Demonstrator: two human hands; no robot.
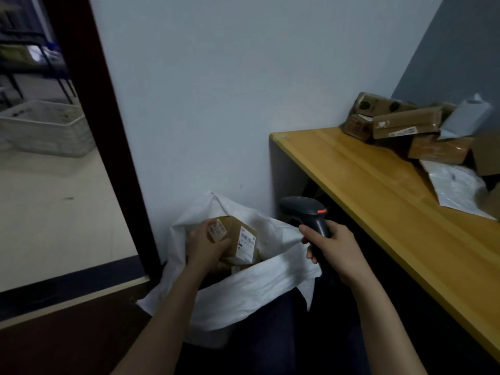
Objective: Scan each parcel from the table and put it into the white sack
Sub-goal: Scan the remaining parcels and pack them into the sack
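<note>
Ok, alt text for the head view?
A person's left hand holds a labelled cardboard box in the mouth of a white sack, while the right hand grips a barcode scanner. More parcels sit piled on a wooden table.

Nothing legible — the white labels (246, 246) on the brown parcel (232, 228) are too blurred.

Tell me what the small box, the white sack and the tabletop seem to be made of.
Box: brown cardboard, matt, with white paper labels. White sack: probably thin woven plastic or cloth; it creases and slumps softly. Tabletop: wood or wood-look laminate, smooth with a slight sheen and visible grain lines.
</note>
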